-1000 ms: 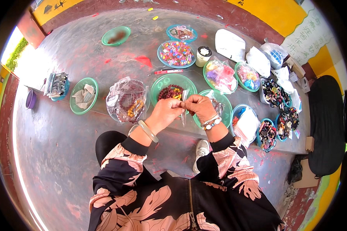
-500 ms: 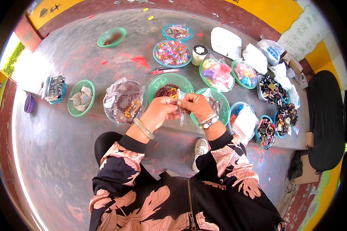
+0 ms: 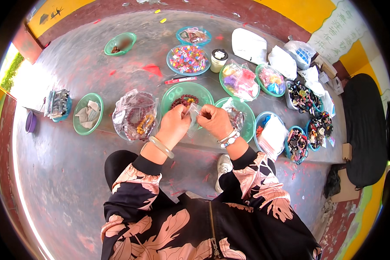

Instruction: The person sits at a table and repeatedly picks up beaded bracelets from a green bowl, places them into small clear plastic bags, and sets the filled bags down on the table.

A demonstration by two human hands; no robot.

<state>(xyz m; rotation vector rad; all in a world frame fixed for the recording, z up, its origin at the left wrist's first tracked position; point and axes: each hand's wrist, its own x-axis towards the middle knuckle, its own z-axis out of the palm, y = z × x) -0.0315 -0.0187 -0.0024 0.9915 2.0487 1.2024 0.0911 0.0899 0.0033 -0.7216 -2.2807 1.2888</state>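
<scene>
Between my two hands hangs a small clear plastic bag (image 3: 193,118). My left hand (image 3: 175,124) pinches one side of its upper part, and my right hand (image 3: 215,123) grips the other side with bent fingers. What the bag contains, if anything, I cannot make out. Just beyond my hands, a green bowl (image 3: 165,98) holds dark red and yellow bead strings (image 3: 184,100), partly covered by my left hand. Left of that stands a bowl of bagged bead bracelets (image 3: 136,117). Behind my right hand another green bowl (image 3: 250,123) contains clear-bagged items.
Farther back are a bowl of colourful small packets (image 3: 188,59), a lidded cup (image 3: 219,60) and a red-and-white cutter or pen (image 3: 180,80). At right stand baskets of dark hair ties (image 3: 297,145) and white bags (image 3: 249,45). A green bowl with cloths (image 3: 100,108) sits at left.
The bag, narrow and bunched before, now spreads wider between my hands. My hands have drawn slightly apart, the left moving left. The whole view has shifted a little.
</scene>
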